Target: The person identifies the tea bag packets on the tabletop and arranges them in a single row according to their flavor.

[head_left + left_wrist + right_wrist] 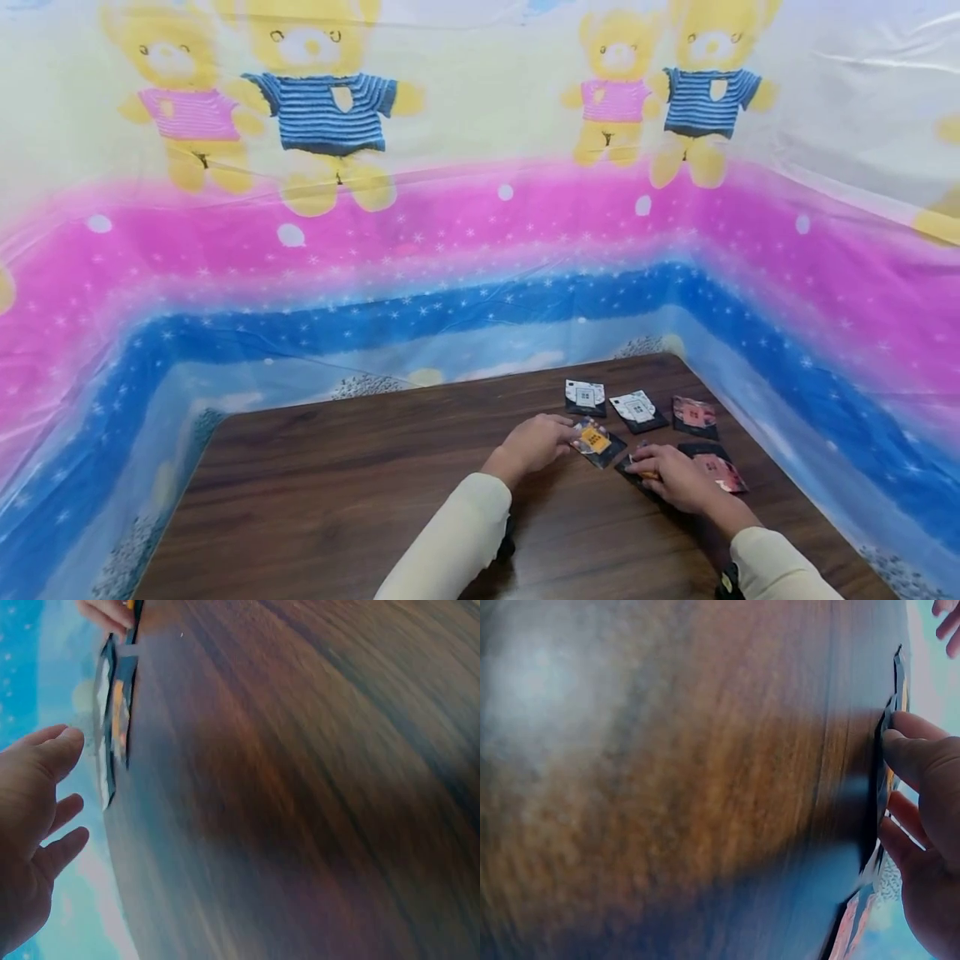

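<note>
Flat glossy packets with dark lower parts lie at the right side of the brown table. My left hand (531, 446) is beside an orange-labelled packet (597, 442), its fingertips at that packet's left edge in the head view. In the left wrist view the left hand (37, 802) has its thumb and fingers spread, gripping nothing. My right hand (675, 475) pinches a second orange-labelled packet (628, 468), which it partly covers. In the right wrist view, the right hand's thumb and fingers (900, 746) meet at this packet's edge.
Two white-labelled packets (585, 398) lie behind the hands. Two red-labelled packets (695, 417) lie to the right, the nearer one partly behind the right hand. The wooden table (337, 492) ends against a hanging cloth (420, 292) printed with bears.
</note>
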Tool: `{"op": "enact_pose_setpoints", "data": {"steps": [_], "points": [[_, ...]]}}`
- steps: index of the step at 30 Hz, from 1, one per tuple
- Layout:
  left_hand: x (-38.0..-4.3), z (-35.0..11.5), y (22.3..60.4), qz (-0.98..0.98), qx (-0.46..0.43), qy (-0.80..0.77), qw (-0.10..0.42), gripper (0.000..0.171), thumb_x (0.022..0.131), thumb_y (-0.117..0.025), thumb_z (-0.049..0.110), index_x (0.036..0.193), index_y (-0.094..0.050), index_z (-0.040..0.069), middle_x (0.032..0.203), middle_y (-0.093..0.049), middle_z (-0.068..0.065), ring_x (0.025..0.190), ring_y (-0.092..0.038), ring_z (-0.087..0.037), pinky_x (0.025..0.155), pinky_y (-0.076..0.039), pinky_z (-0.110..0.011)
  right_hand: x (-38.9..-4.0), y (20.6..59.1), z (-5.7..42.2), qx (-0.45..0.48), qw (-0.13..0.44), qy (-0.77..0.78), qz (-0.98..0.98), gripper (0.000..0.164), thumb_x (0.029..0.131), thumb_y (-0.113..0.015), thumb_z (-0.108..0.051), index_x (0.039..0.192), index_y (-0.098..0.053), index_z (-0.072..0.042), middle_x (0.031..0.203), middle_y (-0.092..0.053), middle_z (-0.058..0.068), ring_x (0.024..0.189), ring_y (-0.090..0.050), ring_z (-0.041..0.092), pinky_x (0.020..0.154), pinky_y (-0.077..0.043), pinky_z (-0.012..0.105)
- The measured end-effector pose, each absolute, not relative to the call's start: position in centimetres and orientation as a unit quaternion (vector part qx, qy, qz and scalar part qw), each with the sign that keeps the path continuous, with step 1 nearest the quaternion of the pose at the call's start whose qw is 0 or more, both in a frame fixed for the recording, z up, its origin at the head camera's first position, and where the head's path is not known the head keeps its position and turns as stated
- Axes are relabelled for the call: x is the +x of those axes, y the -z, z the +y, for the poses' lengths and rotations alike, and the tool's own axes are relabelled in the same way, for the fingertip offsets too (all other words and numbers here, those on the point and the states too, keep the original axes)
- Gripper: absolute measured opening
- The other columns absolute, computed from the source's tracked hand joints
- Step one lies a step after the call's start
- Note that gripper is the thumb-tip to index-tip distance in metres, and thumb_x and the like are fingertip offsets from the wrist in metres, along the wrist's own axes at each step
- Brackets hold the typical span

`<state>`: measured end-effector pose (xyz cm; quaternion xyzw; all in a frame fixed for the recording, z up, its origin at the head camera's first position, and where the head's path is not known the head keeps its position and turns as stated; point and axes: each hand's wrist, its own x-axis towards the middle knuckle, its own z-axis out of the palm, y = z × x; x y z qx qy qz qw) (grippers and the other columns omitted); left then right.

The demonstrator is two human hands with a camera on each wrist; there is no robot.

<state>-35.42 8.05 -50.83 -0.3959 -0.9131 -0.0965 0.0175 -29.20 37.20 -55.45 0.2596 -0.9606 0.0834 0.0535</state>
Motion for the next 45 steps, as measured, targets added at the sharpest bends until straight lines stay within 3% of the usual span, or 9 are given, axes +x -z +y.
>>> {"op": "enact_pose_setpoints", "data": {"steps": [11,21,31,45], "points": [[-36.0,12.2,52.0,-0.905,-0.421,0.054,0.024,0.036,0.101,-0.065,0.025,0.137,-0.066,0.028,0.145,-0.061,0.006,0.134,-0.058,-0.011,0.109,-0.049,-0.026,-28.9,55.8,37.0,0.256,0.062,-0.095,-0.96,0.03,0.088,-0.076,-0.007,0.114,-0.079,-0.021,0.121,-0.07,0.011,0.114,-0.064,0.038,0.095,-0.052,0.059],[-36.6,14.8,53.3,-0.901,-0.433,-0.023,-0.001,0.036,0.105,-0.059,0.024,0.138,-0.064,0.034,0.147,-0.058,0.012,0.137,-0.053,-0.006,0.112,-0.045,-0.022,-28.9,55.9,36.9,0.239,0.05,-0.111,-0.963,0.034,0.089,-0.07,0.0,0.114,-0.079,-0.022,0.123,-0.069,0.011,0.117,-0.063,0.039,0.097,-0.052,0.06],[-36.6,15.6,53.6,-0.917,-0.396,-0.041,0.009,0.031,0.105,-0.057,0.032,0.133,-0.067,0.039,0.139,-0.064,0.015,0.129,-0.059,-0.005,0.108,-0.048,-0.021,-28.9,55.9,36.9,0.219,0.062,-0.13,-0.965,0.037,0.087,-0.07,0.004,0.111,-0.08,-0.022,0.122,-0.07,0.01,0.115,-0.065,0.037,0.096,-0.052,0.059],[-36.0,14.7,53.0,-0.947,-0.319,0.005,-0.032,0.03,0.102,-0.063,0.036,0.131,-0.068,0.042,0.137,-0.066,0.011,0.126,-0.061,-0.011,0.103,-0.054,-0.027,-28.6,55.5,35.9,0.172,0.041,-0.129,-0.976,0.033,0.089,-0.07,0.001,0.114,-0.079,-0.018,0.126,-0.069,0.012,0.122,-0.062,0.039,0.104,-0.047,0.062]]}}
